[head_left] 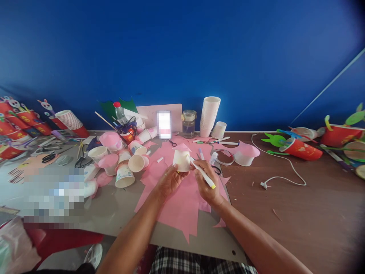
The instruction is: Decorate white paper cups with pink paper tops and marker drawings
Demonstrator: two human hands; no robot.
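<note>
My left hand is closed around the lower part of a white paper cup, holding it above the pink paper. A pink paper cone tops the cup. In my right hand is a white marker with a yellow end, slanted so its tip meets or nearly meets the cup's side. Faint yellow shows on the cup near the tip. Beneath both hands lie cut sheets of pink paper. A purple-and-white marker and dark scissors handles rest just beyond my right hand.
A tall stack of white cups and a glass jar stand by the blue wall. Several loose cups lie to the left. At right are a cone-topped cup, a white cable and a decorated red cup.
</note>
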